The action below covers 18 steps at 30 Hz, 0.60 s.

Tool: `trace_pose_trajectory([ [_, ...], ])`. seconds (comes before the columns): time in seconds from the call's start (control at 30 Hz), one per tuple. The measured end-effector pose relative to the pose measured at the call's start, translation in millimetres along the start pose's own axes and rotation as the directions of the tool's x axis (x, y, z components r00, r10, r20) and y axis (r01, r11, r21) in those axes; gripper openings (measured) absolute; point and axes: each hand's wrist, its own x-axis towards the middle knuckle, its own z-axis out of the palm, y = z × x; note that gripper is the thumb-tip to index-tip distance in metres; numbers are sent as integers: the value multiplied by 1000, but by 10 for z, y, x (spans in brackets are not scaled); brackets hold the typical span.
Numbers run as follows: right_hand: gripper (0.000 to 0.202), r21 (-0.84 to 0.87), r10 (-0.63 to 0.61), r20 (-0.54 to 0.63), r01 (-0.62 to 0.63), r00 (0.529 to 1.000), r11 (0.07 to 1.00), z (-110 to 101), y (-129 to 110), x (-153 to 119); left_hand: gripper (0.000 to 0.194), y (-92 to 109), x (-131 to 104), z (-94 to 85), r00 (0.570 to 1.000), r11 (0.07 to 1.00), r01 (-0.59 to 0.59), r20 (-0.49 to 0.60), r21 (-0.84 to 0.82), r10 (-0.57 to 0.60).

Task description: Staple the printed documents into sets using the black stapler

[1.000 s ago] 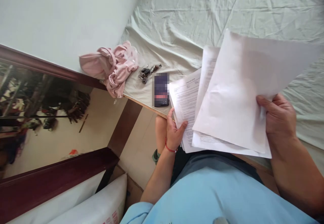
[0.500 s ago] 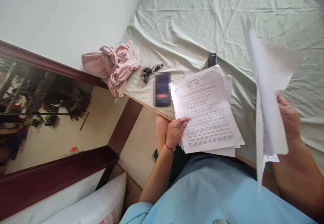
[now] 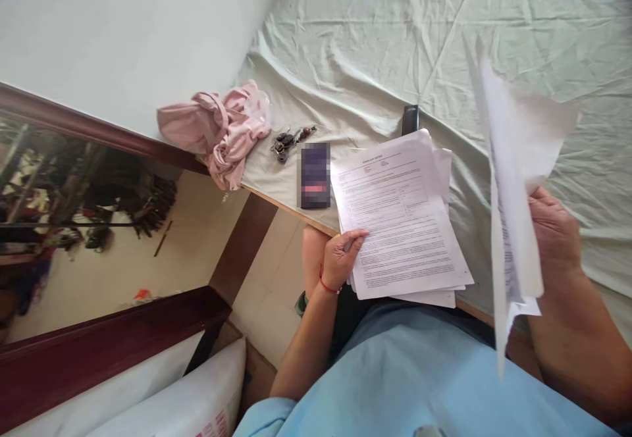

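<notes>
My left hand [image 3: 344, 257], with a red thread at the wrist, pinches the lower left edge of a stack of printed sheets [image 3: 399, 220] lying at the table's near edge. On the right, my right hand [image 3: 555, 230] grips several loose sheets [image 3: 516, 187] that stand upright and bent, seen nearly edge-on. Its fingertips are partly behind the paper. A phone [image 3: 315, 175] with a blurred screen lies just left of the stack. Behind the stack's top edge sits a small black object [image 3: 410, 119], partly covered.
Keys [image 3: 286, 142] and a crumpled pink cloth [image 3: 224, 128] lie left on the pale, wrinkled tablecloth [image 3: 375, 49]. A dark red wooden frame [image 3: 113, 332] with a mirror-like surface stands at the left. White sacks [image 3: 187, 391] are at the lower left.
My right hand and its upright sheets have shifted slightly left. My left hand keeps its hold on the stack.
</notes>
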Motion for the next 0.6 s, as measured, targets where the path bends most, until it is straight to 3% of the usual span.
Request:
trace_pose_trajectory([
  [0.1,36,71,64,-26,-62,998,996,8,8,-11,21,10,5,-3,1000,1000,-12,7,7,12],
  [0.3,45,109,29,-29,-26,999,994,-15,53,22,23,8,11,-6,1000,1000,-12,3,10,12],
  [0.6,35,105,-31,-6,31,1000,994,64,16,-110,41,-10,-20,19,998,1000,0,-55,-23,-1],
])
